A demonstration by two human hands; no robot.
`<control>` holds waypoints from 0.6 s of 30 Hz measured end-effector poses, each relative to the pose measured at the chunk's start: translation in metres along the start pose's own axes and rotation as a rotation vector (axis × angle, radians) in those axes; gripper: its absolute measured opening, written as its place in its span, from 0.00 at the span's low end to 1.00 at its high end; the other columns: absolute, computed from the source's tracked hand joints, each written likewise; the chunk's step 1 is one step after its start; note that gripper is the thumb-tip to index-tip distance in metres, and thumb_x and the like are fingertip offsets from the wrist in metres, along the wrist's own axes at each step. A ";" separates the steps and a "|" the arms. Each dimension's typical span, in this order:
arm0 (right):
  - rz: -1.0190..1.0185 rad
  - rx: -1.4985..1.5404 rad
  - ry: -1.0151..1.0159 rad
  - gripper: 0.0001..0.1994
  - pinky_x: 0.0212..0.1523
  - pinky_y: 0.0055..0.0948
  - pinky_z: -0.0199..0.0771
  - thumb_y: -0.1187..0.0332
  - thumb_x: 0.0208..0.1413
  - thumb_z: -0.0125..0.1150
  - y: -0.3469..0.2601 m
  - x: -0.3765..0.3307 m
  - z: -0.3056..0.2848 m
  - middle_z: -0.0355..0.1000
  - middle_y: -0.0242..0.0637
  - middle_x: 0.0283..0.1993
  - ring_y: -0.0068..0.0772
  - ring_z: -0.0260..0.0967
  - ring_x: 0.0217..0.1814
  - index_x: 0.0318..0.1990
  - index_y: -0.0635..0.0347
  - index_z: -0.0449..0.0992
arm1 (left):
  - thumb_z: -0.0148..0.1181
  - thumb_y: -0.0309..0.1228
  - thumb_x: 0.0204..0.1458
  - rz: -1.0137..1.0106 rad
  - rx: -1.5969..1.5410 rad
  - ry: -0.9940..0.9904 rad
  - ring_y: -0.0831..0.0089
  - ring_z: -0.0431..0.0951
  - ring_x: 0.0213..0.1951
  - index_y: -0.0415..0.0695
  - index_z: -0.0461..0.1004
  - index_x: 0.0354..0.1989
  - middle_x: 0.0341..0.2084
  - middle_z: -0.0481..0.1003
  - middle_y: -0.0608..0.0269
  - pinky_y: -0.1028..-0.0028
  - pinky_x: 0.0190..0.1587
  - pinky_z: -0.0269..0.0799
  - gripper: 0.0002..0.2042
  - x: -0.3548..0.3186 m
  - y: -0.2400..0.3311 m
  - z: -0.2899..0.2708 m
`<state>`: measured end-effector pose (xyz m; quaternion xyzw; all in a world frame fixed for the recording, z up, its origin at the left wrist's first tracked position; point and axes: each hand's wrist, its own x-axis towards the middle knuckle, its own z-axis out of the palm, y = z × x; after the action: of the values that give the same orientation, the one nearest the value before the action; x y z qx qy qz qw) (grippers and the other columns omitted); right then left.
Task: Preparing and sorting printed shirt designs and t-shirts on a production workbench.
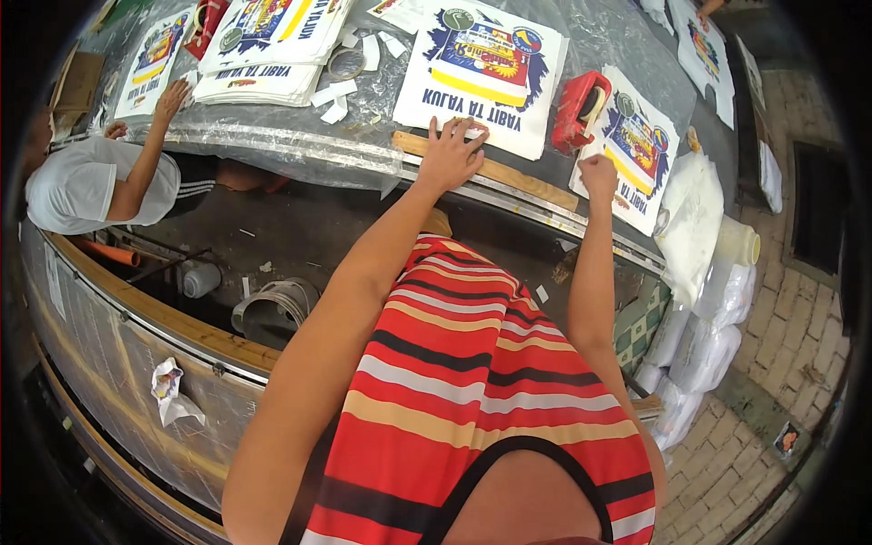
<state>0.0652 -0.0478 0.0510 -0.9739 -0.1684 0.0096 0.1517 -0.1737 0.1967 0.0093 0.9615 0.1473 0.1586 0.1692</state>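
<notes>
My left hand [451, 156] lies with fingers spread on the near edge of a stack of white printed sheets [545, 109]. A small white scrap [473, 133] shows by its fingertips. My right hand [598, 176] is closed at the left edge of a second stack of printed sheets [661, 191]; what its fingers hold, if anything, is hidden. Just beyond that hand stands a red tape dispenser [572, 113] with a roll in it. Under my left wrist runs a wooden strip [522, 177] along the table's front edge.
Another person [100, 182] works at the left beside more printed stacks [259, 86]. White scraps [334, 102] and a tape roll [346, 64] lie between the stacks. Plastic-wrapped bundles [695, 354] stand at the right, below the table corner. A bucket [272, 309] sits on the floor.
</notes>
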 end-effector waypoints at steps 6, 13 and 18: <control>0.161 0.577 -0.274 0.10 0.21 0.26 0.72 0.66 0.56 0.68 -0.003 -0.031 0.003 0.77 0.38 0.25 0.25 0.75 0.21 0.36 0.66 0.81 | 0.52 0.46 0.61 0.010 0.025 -0.003 0.57 0.60 0.66 0.60 0.72 0.63 0.65 0.65 0.58 0.26 0.65 0.45 0.22 -0.002 0.000 0.005; -0.263 0.672 -0.498 0.12 0.21 0.24 0.71 0.66 0.59 0.67 -0.150 0.003 0.014 0.78 0.39 0.33 0.25 0.73 0.21 0.41 0.67 0.79 | 0.53 0.47 0.58 -0.154 0.100 -0.073 0.40 0.54 0.70 0.54 0.71 0.64 0.69 0.61 0.49 0.18 0.61 0.39 0.26 0.004 0.031 0.005; -0.577 0.452 -0.729 0.10 0.31 0.32 0.76 0.67 0.55 0.66 -0.224 0.021 0.062 0.80 0.42 0.35 0.33 0.77 0.30 0.39 0.65 0.81 | 0.58 0.53 0.52 -0.303 0.079 -0.170 0.30 0.47 0.72 0.56 0.70 0.66 0.71 0.59 0.50 0.15 0.60 0.33 0.32 0.012 0.042 0.006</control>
<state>0.0075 0.1778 0.0592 -0.7640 -0.4660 0.3422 0.2865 -0.1514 0.1609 0.0231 0.9442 0.2815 0.0437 0.1652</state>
